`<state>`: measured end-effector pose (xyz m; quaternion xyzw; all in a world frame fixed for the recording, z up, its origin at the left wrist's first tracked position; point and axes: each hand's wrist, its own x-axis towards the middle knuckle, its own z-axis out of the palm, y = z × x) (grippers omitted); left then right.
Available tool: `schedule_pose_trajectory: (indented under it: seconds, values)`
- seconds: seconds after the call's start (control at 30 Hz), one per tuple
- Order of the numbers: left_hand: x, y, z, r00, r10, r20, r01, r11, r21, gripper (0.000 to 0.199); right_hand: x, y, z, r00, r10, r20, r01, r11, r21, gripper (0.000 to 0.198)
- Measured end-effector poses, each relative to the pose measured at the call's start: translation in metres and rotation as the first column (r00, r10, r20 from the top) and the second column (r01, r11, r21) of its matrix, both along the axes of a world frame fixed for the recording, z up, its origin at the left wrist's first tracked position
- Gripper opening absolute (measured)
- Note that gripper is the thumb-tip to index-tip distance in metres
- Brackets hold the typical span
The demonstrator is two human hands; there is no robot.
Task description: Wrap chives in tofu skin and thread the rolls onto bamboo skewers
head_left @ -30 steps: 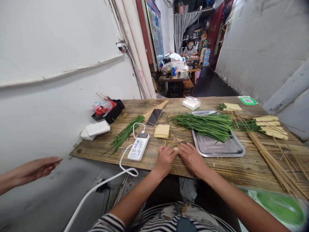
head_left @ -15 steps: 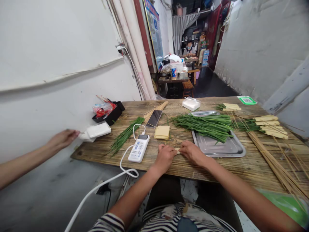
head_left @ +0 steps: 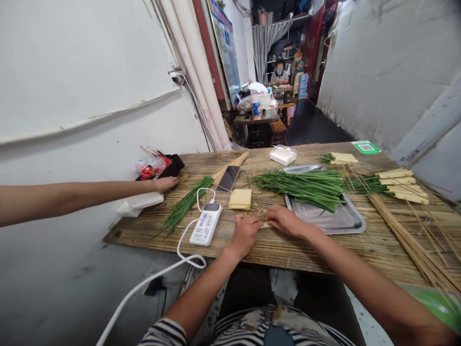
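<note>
My left hand point(head_left: 245, 236) and my right hand point(head_left: 286, 221) meet low over the near table edge, fingers closed on a small pale tofu-sheet roll point(head_left: 265, 225). Most of the roll is hidden by the fingers. Just beyond my left hand lies a stack of pale yellow tofu sheets point(head_left: 240, 199). A big bunch of green chives point(head_left: 302, 185) rests across a metal tray point(head_left: 324, 223) beyond my right hand. At the right are finished-looking rolls of tofu sheet around chives point(head_left: 399, 182), with thin skewers among them.
Another person's arm point(head_left: 108, 192) reaches in from the left, its hand by a black box point(head_left: 176, 166) and tissue pack point(head_left: 139, 204). On the table are a power bank point(head_left: 206, 226) with white cable, a phone point(head_left: 228, 178), more chives point(head_left: 187, 204) and long skewers point(head_left: 403, 235). Someone sits far back.
The other person's hand has moved from the tissue pack's left end across to the right, beside the black box. My hands stay on the roll, the right one shifted slightly.
</note>
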<state>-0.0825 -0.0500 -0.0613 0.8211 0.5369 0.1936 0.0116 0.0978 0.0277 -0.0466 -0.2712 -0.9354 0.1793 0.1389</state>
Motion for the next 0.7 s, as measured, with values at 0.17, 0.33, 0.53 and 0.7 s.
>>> schedule_pose_trajectory:
  seconds: [0.17, 0.33, 0.53, 0.7]
  values:
    - [-0.003, 0.009, -0.005, 1.000, 0.011, -0.013, -0.010, 1.000, 0.022, 0.033, 0.000, -0.010, -0.003, 0.996, -0.006, 0.088, -0.010, 0.984, 0.177, 0.026]
    - [-0.002, 0.007, -0.008, 0.998, -0.007, -0.064, 0.012, 0.997, 0.082, 0.030, 0.002, -0.013, -0.005, 0.992, -0.013, 0.128, -0.019, 0.969, 0.247, 0.019]
    - [0.000, -0.001, -0.013, 0.997, -0.024, -0.074, 0.035, 0.988, 0.153, 0.028, -0.004, -0.007, -0.001, 0.981, 0.006, 0.194, -0.048, 0.976, 0.215, 0.030]
    - [0.002, 0.005, -0.008, 0.998, -0.019, -0.061, 0.025, 0.996, 0.089, 0.032, -0.005, -0.003, 0.001, 0.988, 0.002, 0.155, -0.027, 0.987, 0.158, 0.028]
